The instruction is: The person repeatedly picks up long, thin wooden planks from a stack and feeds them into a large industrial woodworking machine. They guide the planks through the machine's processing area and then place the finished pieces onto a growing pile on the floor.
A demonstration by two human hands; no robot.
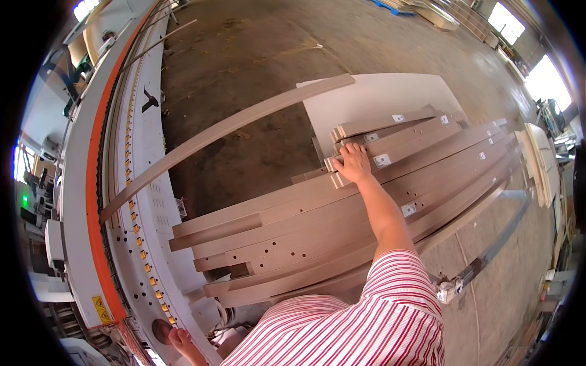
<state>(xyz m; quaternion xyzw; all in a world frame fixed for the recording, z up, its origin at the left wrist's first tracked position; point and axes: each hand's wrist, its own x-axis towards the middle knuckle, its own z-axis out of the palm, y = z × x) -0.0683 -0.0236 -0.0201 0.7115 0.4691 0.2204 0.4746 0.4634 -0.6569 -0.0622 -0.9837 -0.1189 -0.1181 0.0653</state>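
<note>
the right hand (353,163) lies with fingers spread over the squared ends of smooth, matte brown boards (329,241) – long, narrow, stacked and drilled with small round holes – though whether it grips one cannot be told. white labels (382,160) dot the boards, their print too small to read. the left hand (184,343), its grip unclear, is at the white metal edge of a machine (163,244) bearing a yellow warning label (102,310).

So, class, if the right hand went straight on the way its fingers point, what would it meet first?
Probably the narrow brown board just beyond the right hand, near its end, though depth is unclear.
</note>
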